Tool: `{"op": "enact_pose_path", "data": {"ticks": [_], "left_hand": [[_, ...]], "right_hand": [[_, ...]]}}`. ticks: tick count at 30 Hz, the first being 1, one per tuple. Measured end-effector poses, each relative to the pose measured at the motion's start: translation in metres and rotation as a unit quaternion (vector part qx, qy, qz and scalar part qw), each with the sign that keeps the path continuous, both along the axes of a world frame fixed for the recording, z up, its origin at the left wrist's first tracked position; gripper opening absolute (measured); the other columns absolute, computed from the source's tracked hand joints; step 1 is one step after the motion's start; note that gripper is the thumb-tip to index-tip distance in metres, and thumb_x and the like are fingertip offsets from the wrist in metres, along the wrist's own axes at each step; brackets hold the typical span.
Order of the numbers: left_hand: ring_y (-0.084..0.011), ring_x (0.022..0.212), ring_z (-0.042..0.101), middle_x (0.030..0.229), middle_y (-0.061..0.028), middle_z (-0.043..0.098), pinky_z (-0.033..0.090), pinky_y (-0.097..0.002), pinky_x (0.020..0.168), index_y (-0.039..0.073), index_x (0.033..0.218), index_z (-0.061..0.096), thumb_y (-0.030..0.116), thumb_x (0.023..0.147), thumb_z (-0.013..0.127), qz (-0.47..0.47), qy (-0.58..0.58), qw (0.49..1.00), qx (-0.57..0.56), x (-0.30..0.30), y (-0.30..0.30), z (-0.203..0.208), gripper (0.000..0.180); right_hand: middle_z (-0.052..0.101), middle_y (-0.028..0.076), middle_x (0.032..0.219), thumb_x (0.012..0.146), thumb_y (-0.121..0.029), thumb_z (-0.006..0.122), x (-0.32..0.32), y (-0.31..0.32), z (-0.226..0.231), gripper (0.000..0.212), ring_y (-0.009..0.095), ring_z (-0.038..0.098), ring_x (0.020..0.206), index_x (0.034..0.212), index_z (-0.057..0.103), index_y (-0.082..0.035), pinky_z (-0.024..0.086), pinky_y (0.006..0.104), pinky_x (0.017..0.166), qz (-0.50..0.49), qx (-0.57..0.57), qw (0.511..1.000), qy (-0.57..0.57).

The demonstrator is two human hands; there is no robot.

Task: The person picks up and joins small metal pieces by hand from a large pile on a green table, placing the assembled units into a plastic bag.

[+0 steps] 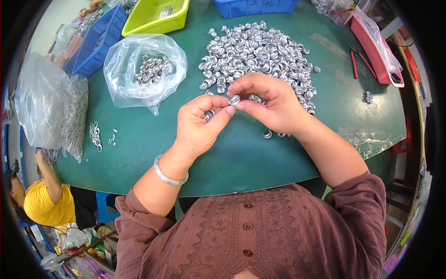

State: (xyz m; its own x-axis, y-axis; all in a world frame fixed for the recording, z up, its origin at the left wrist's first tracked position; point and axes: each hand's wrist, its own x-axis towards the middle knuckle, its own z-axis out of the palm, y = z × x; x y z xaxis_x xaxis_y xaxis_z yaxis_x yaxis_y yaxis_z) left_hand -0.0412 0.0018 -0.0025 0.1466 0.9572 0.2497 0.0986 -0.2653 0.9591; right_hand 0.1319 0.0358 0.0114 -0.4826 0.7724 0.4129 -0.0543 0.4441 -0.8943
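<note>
Between the fingertips of both hands is a small curved silver metal piece [234,100]. My left hand [200,120] pinches it from the left, with another ring-like silver piece [209,114] tucked in its curled fingers. From the right, my right hand [272,102] holds the same piece between thumb and forefinger. A few more silver pieces show behind the right thumb; whether that hand holds them I cannot tell. Just beyond my hands spreads a large pile of similar silver pieces [255,51]. Left of it, an open clear plastic bag [118,69] contains more metal parts.
A tall clear bag of rings [74,116] stands at the left edge, near loose rings [95,136]. Blue [100,42] and lime-green [155,18] baskets stand behind. Red-handled pliers [362,65] lie beside a pink basket [376,51]. A person in yellow [49,202] sits at left.
</note>
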Motion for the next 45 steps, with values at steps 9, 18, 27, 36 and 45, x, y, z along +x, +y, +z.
{"op": "enact_pose_path", "data": {"ticks": [9, 18, 27, 36, 45], "left_hand": [[-0.0028, 0.049, 0.043, 0.064, 0.0024, 0.054, 0.034, -0.0152, 0.044, 0.001, 0.088, 0.061, 0.008, 0.080, 0.059, -0.015, -0.083, 0.990, -0.116, 0.000, -0.001, 0.002, 0.011], [-0.0038, 0.048, 0.041, 0.062, 0.0012, 0.053, 0.032, -0.0161, 0.042, 0.001, 0.089, 0.062, 0.006, 0.081, 0.058, -0.041, -0.137, 0.970, -0.195, -0.001, 0.000, 0.004, 0.011], [-0.0047, 0.047, 0.040, 0.061, 0.0008, 0.052, 0.032, -0.0169, 0.042, 0.001, 0.089, 0.062, 0.006, 0.081, 0.057, -0.052, -0.151, 0.965, -0.208, -0.002, 0.000, 0.004, 0.011], [-0.0056, 0.045, 0.038, 0.058, 0.0009, 0.048, 0.028, -0.0170, 0.041, 0.001, 0.090, 0.061, 0.009, 0.084, 0.053, -0.053, -0.179, 0.956, -0.227, -0.001, 0.000, 0.005, 0.013], [-0.0074, 0.058, 0.042, 0.076, -0.0021, 0.049, 0.031, -0.0167, 0.044, -0.001, 0.098, 0.054, 0.007, 0.083, 0.045, -0.002, -0.250, 0.934, -0.255, -0.017, 0.013, 0.029, 0.019]], "right_hand": [[0.057, 0.008, 0.083, 0.070, 0.004, 0.061, 0.001, 0.001, 0.006, 0.022, 0.015, 0.056, 0.070, 0.092, 0.057, -0.001, 0.046, 0.0246, 0.063, -0.034, 0.126, 0.989, -0.065], [0.058, 0.010, 0.086, 0.066, 0.003, 0.061, 0.000, -0.001, 0.007, 0.026, 0.026, 0.058, 0.079, 0.091, 0.056, -0.003, 0.048, 0.0318, 0.067, -0.052, 0.166, 0.981, -0.081], [0.058, 0.010, 0.086, 0.066, 0.002, 0.062, 0.001, -0.001, 0.009, 0.026, 0.027, 0.058, 0.080, 0.091, 0.056, -0.002, 0.048, 0.0325, 0.068, -0.055, 0.176, 0.978, -0.093], [0.058, 0.008, 0.083, 0.070, 0.002, 0.061, 0.002, -0.001, 0.008, 0.024, 0.017, 0.057, 0.074, 0.094, 0.056, -0.002, 0.047, 0.0268, 0.065, -0.036, 0.103, 0.992, -0.064], [0.053, 0.002, 0.091, 0.076, 0.002, 0.053, 0.004, 0.000, 0.008, 0.019, 0.008, 0.052, 0.072, 0.095, 0.056, -0.002, 0.043, 0.0207, 0.064, -0.004, -0.114, 0.993, 0.015]]}}
